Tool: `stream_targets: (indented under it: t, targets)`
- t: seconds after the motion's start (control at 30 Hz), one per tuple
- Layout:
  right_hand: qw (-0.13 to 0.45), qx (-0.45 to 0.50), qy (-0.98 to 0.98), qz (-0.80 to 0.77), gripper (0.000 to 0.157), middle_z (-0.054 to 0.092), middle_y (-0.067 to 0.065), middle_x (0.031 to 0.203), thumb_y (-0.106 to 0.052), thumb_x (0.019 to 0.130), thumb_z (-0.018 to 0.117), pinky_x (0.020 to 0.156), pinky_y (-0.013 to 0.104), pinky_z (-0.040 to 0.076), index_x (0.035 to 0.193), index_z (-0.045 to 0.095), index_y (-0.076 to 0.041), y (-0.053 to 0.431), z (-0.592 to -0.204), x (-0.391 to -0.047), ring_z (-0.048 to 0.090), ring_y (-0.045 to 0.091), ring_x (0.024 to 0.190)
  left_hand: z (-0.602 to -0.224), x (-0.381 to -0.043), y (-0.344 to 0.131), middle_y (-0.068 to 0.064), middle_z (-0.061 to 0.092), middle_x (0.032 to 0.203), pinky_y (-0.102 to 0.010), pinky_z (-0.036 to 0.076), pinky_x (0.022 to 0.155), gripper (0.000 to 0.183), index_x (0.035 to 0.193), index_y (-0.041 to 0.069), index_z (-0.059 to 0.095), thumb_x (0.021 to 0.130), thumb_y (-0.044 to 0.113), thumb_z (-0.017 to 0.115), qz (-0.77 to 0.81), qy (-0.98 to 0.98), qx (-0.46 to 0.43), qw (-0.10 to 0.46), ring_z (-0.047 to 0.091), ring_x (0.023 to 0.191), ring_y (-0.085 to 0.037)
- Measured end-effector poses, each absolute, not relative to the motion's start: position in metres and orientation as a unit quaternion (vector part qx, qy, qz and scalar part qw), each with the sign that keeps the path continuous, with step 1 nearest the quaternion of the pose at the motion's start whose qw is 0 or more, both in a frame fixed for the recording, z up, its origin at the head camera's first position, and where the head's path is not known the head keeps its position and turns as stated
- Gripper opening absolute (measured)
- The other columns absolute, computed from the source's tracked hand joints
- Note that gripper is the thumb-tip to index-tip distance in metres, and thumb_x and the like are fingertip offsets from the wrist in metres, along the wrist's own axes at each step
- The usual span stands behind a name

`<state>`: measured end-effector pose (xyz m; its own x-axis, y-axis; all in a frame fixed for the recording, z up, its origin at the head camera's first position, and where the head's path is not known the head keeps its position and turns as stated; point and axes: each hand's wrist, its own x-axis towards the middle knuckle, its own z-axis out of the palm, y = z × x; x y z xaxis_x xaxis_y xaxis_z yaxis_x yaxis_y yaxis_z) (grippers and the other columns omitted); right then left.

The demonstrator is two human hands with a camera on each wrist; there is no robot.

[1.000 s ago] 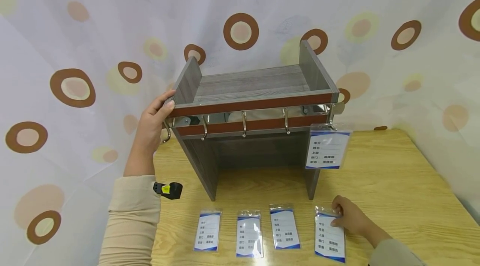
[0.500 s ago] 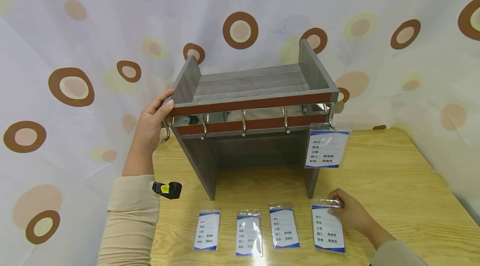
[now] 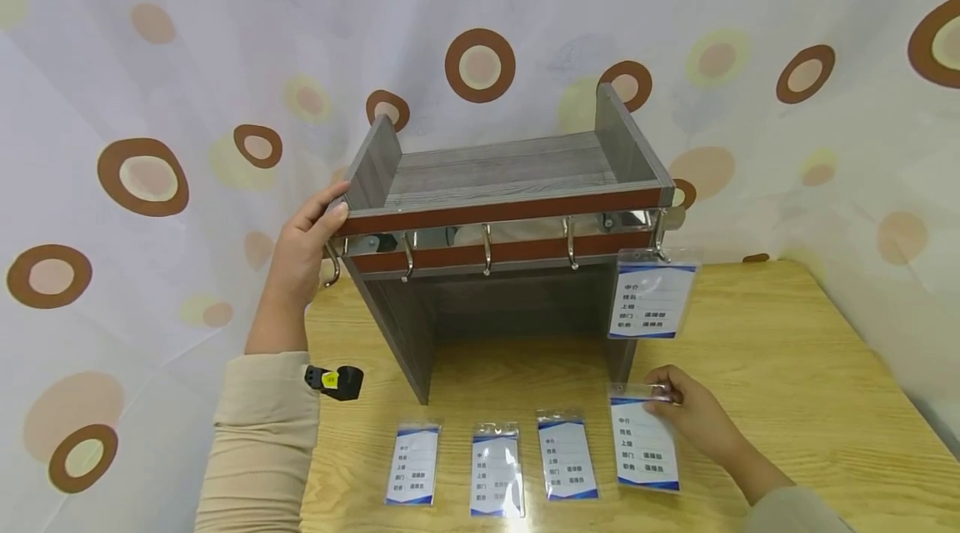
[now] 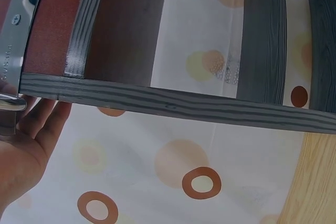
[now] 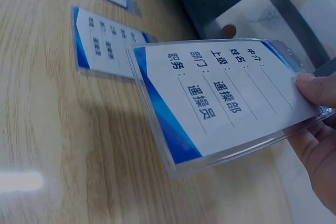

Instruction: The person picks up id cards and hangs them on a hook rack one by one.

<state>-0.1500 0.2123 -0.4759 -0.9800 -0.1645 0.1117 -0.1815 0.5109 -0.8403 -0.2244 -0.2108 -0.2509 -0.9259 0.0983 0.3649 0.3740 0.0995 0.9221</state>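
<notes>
1. We see the left hand gripping the left end of the gray hook shelf.
2. Three name badges lie on the wooden table.
3. Our right hand pinches a plastic badge over the table, lower than the hanging badge.

The left sleeve is plain beige cloth, gathered in soft crosswise wrinkles below a wide, smooth cuff that ends short of the bare left hand. At the cuff's edge sits a small black gadget, blocky at one end and rounded at the other, with a yellow sticker whose print is too small to read. The right sleeve, partly cut off, looks a greyer beige above the bare right hand.
</notes>
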Motion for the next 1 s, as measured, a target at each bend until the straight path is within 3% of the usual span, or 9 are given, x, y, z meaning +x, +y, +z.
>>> stream_targets:
  t: [0.23, 0.57, 1.0]
  targets:
    - [0.034, 0.117, -0.855, 0.504, 0.024, 0.055, 0.010, 0.091, 0.000, 0.077, 0.061, 0.063, 0.022, 0.046, 0.098, 0.051, 0.003, 0.204, -0.461, -0.145, 0.052, 0.005, 0.079, -0.251, -0.225, -0.211, -0.011, 0.025, 0.137, -0.034, 0.016, 0.099, 0.044, 0.129, -0.001, 0.037, 0.091, 0.019, 0.044, -0.652, -0.733, -0.159, 0.111, 0.020, 0.124, -0.018]
    - [0.044, 0.146, -0.836, 0.526, 0.018, 0.055, 0.010, 0.091, 0.001, 0.079, 0.058, 0.063, 0.022, 0.046, 0.096, 0.053, 0.001, 0.192, -0.441, -0.131, 0.050, 0.000, 0.080, -0.256, -0.228, -0.213, -0.012, 0.026, 0.136, -0.035, 0.016, 0.099, 0.042, 0.127, 0.005, 0.043, 0.089, 0.023, 0.047, -0.658, -0.725, -0.167, 0.118, 0.021, 0.124, -0.018]
    - [0.105, 0.208, -0.804, 0.546, 0.018, 0.058, 0.000, 0.084, 0.006, 0.079, 0.056, 0.057, 0.023, 0.046, 0.095, 0.055, -0.002, 0.175, -0.415, -0.123, 0.055, 0.006, 0.074, -0.255, -0.227, -0.209, -0.011, 0.032, 0.132, -0.031, 0.023, 0.096, 0.041, 0.126, -0.004, 0.040, 0.090, 0.016, 0.044, -0.666, -0.716, -0.163, 0.130, 0.028, 0.119, -0.017]
